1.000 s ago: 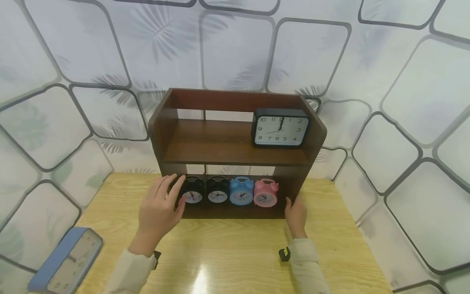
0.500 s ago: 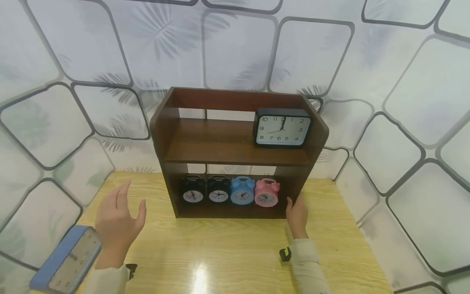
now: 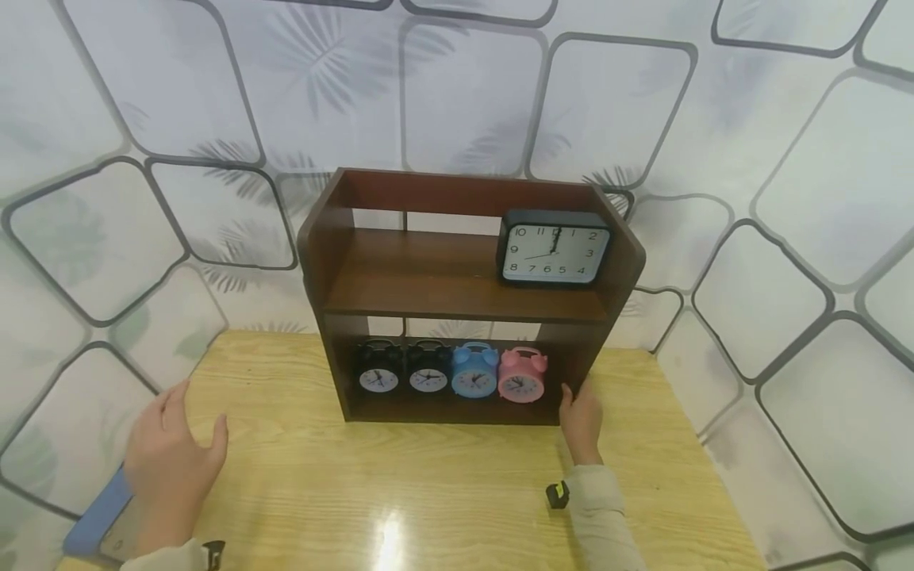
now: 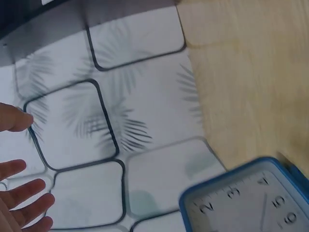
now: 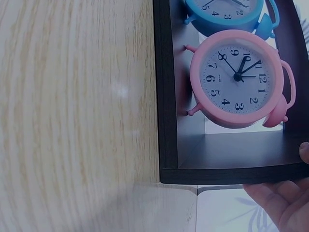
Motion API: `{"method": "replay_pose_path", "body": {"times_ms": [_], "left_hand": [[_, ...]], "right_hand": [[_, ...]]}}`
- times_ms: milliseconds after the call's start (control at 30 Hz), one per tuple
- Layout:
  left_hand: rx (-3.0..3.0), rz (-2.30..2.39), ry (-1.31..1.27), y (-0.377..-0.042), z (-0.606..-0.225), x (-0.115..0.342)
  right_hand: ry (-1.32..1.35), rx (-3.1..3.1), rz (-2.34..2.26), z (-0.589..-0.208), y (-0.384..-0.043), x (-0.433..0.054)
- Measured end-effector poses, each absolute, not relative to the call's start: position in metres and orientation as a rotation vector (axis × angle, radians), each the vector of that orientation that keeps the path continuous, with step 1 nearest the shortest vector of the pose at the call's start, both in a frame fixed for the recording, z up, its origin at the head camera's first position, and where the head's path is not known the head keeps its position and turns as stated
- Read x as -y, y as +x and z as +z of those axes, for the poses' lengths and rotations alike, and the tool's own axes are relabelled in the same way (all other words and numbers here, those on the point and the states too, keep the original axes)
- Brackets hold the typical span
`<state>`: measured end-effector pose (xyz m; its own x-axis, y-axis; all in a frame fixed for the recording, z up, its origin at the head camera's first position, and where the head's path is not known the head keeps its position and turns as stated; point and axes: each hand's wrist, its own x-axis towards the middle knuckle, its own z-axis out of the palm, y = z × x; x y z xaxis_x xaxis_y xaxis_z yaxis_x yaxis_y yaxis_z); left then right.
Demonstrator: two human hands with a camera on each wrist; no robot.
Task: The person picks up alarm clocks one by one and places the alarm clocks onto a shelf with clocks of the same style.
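My left hand (image 3: 171, 460) is spread at the left of the table, thumb apart from the fingers, and holds nothing. It overlaps a blue-framed rectangular clock (image 3: 107, 515) in the head view; the left wrist view shows that clock's numbered face (image 4: 246, 203) apart from the fingers. With thumb inside and fingers outside, my right hand (image 3: 582, 420) grips the lower right side panel of a dark brown two-tier shelf (image 3: 414, 274). Beside that panel stands a pink twin-bell alarm clock (image 5: 236, 77), untouched by the hand.
Left of the pink clock, the lower tier holds a blue alarm clock (image 3: 474, 371) and two black ones, the nearer a black alarm clock (image 3: 428, 369). A black rectangular clock (image 3: 553, 252) stands upper right. Patterned wall covering (image 3: 464, 103) encloses the wooden table (image 3: 457, 484).
My left hand has moved from the shelf's lower left side, leftward and toward me, to the blue-framed clock. The right hand has stayed on the shelf's side panel.
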<state>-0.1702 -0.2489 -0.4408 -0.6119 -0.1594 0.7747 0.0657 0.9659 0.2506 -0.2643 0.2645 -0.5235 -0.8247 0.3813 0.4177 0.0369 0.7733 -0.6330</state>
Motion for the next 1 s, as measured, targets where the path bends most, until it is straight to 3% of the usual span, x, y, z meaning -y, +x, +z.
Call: {"method": "replay_pose_path", "body": {"times_ms": [467,1000], "left_hand": [[2.451,-0.318,0.24,-0.137,-0.462,0.293],[2.876,-0.265,0.68,-0.144,-0.472,0.311]], "right_hand": [[-0.312,2.427,0.846,-0.525,-0.265,-0.265],[-0.304,2.416,0.827,-0.527,-0.266,-0.266]]}}
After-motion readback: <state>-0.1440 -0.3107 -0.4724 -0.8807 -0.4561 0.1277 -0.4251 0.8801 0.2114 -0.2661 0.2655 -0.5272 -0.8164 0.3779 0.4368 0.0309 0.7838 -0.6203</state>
